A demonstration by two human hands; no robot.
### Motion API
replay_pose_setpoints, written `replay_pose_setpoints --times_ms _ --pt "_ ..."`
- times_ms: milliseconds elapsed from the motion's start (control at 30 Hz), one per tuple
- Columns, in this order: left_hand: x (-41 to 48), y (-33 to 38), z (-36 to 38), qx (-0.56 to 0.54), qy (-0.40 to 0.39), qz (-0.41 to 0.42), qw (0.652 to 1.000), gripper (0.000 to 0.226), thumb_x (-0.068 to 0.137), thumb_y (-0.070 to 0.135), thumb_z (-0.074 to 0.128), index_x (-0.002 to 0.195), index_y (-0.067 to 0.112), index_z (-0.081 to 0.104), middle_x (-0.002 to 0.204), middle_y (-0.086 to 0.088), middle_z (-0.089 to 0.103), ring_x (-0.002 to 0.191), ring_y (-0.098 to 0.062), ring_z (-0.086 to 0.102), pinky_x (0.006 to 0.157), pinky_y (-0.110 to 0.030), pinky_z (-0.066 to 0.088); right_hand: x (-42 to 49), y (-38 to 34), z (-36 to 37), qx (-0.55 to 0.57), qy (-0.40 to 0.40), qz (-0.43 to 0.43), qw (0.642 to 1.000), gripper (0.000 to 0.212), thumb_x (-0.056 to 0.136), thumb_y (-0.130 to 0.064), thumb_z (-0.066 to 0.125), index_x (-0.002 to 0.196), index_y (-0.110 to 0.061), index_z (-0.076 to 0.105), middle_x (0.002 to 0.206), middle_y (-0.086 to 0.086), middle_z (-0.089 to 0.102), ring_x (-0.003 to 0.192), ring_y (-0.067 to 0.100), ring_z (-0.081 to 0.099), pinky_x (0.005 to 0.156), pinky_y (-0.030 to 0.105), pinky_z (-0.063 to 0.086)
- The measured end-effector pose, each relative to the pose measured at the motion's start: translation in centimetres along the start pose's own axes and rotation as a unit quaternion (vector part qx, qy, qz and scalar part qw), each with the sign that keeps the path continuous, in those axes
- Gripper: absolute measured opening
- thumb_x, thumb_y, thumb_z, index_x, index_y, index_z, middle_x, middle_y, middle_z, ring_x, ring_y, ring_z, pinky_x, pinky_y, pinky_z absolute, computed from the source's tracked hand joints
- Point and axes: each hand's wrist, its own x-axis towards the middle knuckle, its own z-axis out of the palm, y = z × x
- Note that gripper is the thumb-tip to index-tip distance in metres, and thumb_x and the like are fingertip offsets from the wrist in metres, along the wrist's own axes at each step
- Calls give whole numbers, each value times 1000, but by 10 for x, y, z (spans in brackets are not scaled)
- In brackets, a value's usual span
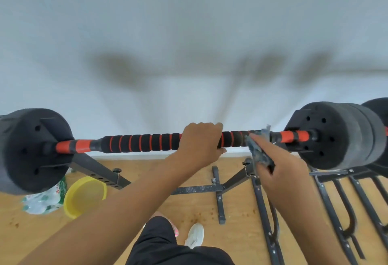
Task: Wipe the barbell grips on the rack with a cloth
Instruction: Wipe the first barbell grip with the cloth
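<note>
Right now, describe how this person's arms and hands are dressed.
Both forearms are bare to the frame's edge: no sleeves, gloves, watch or rings show on the left hand or right hand. Below are black shorts and a white sneaker.

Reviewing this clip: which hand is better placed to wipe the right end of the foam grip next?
The right hand. It already holds the cloth against the foam grip near the right weight plate. The left hand is wrapped around the bar's middle with no cloth, apparently steadying it.

Left hand (199,141) grips the barbell (142,142) at frame centre; right hand (281,170) presses a cloth (257,151) against it.
</note>
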Motion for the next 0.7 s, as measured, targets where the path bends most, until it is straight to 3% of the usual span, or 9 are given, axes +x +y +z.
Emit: replay_pose_setpoints --times_ms 100,233,300,367,433,500,600,700 --pt "-7 10 16 32 60 6 998 34 91 50 69 97 21 52 74 6 51 63 -18 51 62 -31 35 29 -10 -2 -21 38 -22 999 42 94 -6 64 134 -19 61 81 -19 54 69 4 54 63 23 50" --pt "-1 6 20 53 73 -20 996 43 78 29 80 66 21 39 49 9 15 37 -13 23 47 -24 15 53 -29 33 -49 -33 -33 998 21 96 -8 52 112 -18 62 91 -5 61 79 17 59 68 36 54" --pt "6 6 15 58 48 -20 997 33 86 20 67 65 22 42 50 9 23 39 -11 25 47 -24 16 52 -32 50 -105 -43 -20 993 23 95 -6 48 110 -18 60 98 -5 60 82 20 59 62 37 51" --pt "11 6 13 53 10 -16 998 29 94 22 55 68 22 43 57 7 37 48 -13 39 50 -27 25 46 -27 56 -139 -50 -6 989 39 92 1 47 124 -19 58 115 -5 61 84 22 56 58 36 47" --pt "17 5 8 31 -31 -27 999 37 95 35 59 66 22 40 60 6 44 55 -16 51 55 -29 33 38 -17 56 -154 -60 -3 986 62 89 6 46 143 -23 48 141 -11 53 91 23 52 62 36 49" --pt "24 2 7 -3 -73 -36 997 44 91 51 66 67 23 42 63 6 50 55 -14 49 55 -29 35 33 -13 54 -149 -70 0 986 74 88 10 46 152 -27 39 155 -17 40 102 25 54 70 38 54" --pt "30 -1 4 -39 -123 -41 991 42 85 55 72 71 24 49 68 6 58 59 -13 52 54 -28 36 28 -12 48 -131 -91 3 987 77 92 9 47 157 -32 33 161 -21 30 115 24 53 87 38 55" --pt "31 -2 1 -58 -139 -48 987 38 84 50 72 73 21 50 70 5 59 59 -14 53 58 -28 41 14 -13 33 -84 -112 19 990 68 93 7 50 151 -27 46 157 -13 41 125 23 53 100 40 50"
